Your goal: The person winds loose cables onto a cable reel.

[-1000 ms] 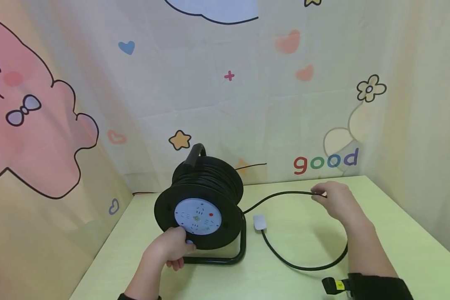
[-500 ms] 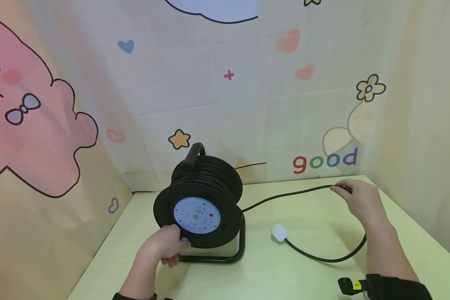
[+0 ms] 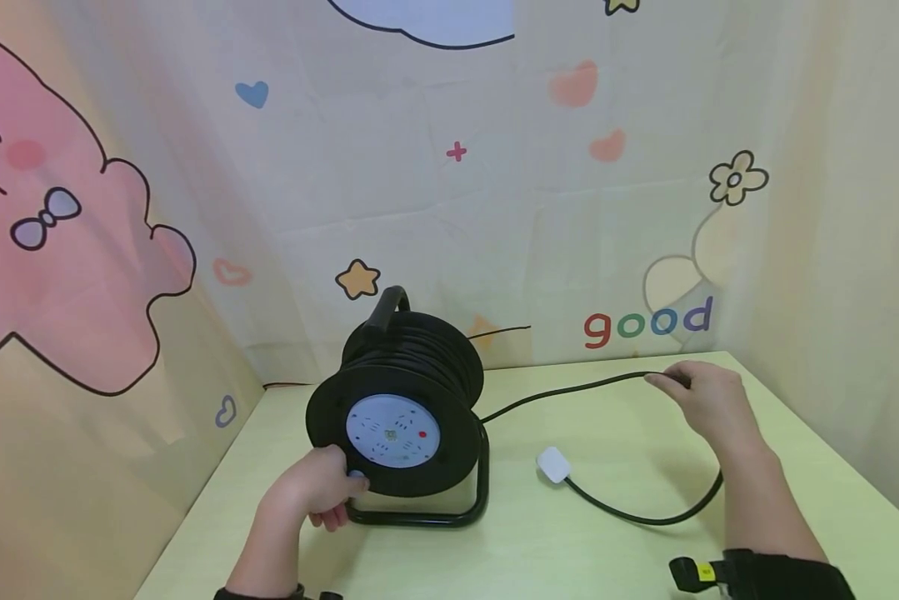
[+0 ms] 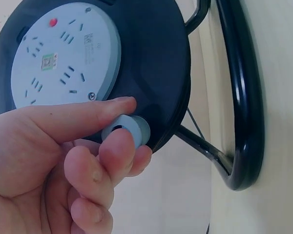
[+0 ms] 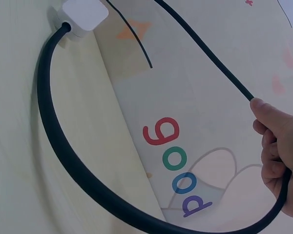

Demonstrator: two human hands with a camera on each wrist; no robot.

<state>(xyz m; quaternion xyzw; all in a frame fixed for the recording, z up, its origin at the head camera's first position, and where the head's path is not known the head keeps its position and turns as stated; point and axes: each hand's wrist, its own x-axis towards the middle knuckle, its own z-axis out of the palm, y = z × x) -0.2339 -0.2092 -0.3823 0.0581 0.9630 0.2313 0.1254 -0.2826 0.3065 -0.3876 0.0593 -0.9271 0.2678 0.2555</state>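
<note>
A black cable reel stands on its tube frame, a pale blue socket panel on its front disc. Low on that disc sits a grey-blue knob, which my left hand pinches between thumb and index finger, the other fingers curled below. Off to the right, my right hand grips the black cable coming from the reel, holding it raised above the tabletop. Beyond that hand the cable bends back in a loop to a white plug on the table, also visible in the right wrist view.
The pale green table backs onto a patterned curtain with printed hearts, stars and "good". On top of the reel arches a black carry handle. A thin dark line shows on the curtain behind the reel.
My right hand has moved right with the cable, then slightly back left; the plug has slid right. My left hand has shifted slightly left with the knob, the disc turning a little clockwise.
</note>
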